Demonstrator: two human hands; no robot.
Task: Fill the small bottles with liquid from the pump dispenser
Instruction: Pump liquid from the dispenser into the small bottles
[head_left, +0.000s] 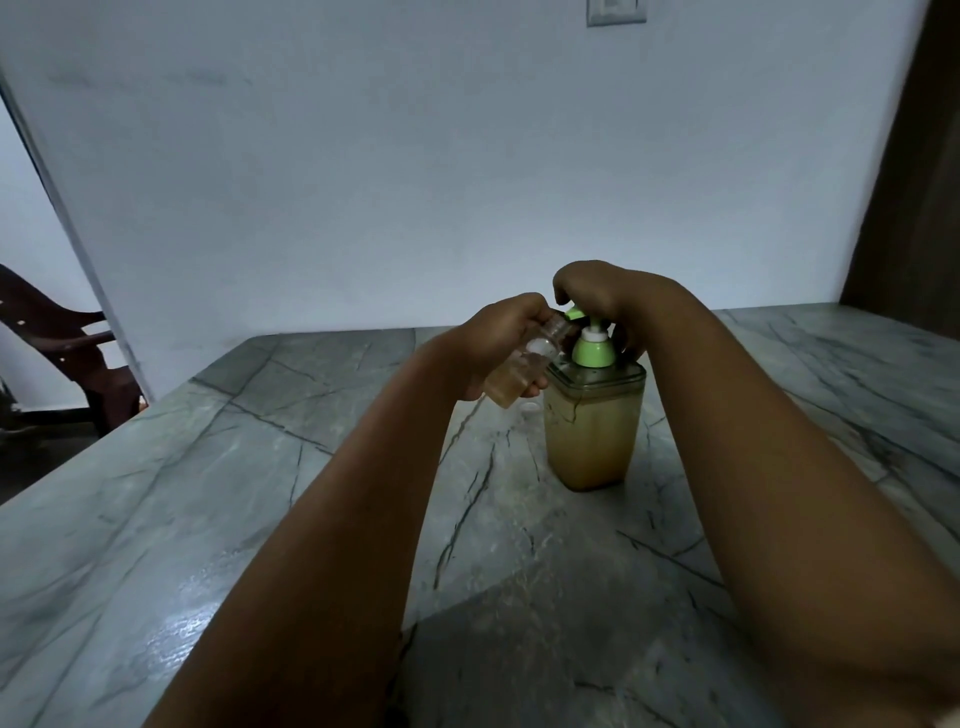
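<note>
Hands meet over the grey, dark-veined marble surface (260, 493). The left hand (498, 343) curls its fingers round a small clear plastic bottle (519, 371), which is tilted with its open mouth up against the green spout of the pump. Amber liquid fills the bottle's lower part. The right hand (597, 296) is arched over the green pump head, fingers bent down on it, just beside the left hand. Under the right hand stands a square clear plastic pump dispenser (592, 426) with a green and white pump collar, upright on the surface and mostly full of cloudy yellow-brown liquid. A small pale round thing, too blurred to name, lies on the surface below the left hand. A dark brown plastic chair (57, 343) stands well off to the left, beyond the surface's edge.
</note>
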